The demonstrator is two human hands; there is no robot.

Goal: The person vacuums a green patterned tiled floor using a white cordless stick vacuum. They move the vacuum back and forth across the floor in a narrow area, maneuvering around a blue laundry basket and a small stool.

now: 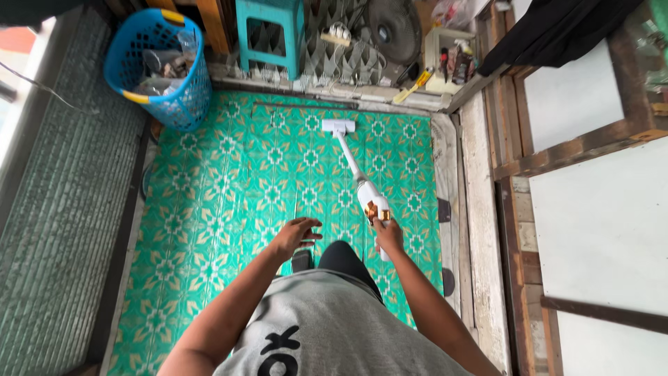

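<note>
right hand (388,235) was clamped on the light, rigid stick vacuum (362,184) at its handle; left hand (296,235) hung spread beside it.

White stick vacuum (360,182), orange-trimmed body, slanted, head flat on green patterned floor.

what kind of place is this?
Likely a lived-in home room or entry area: green patterned floor mat, blue laundry-style basket, teal plastic stool. Right hand holds a white stick vacuum; left hand is free.
</note>
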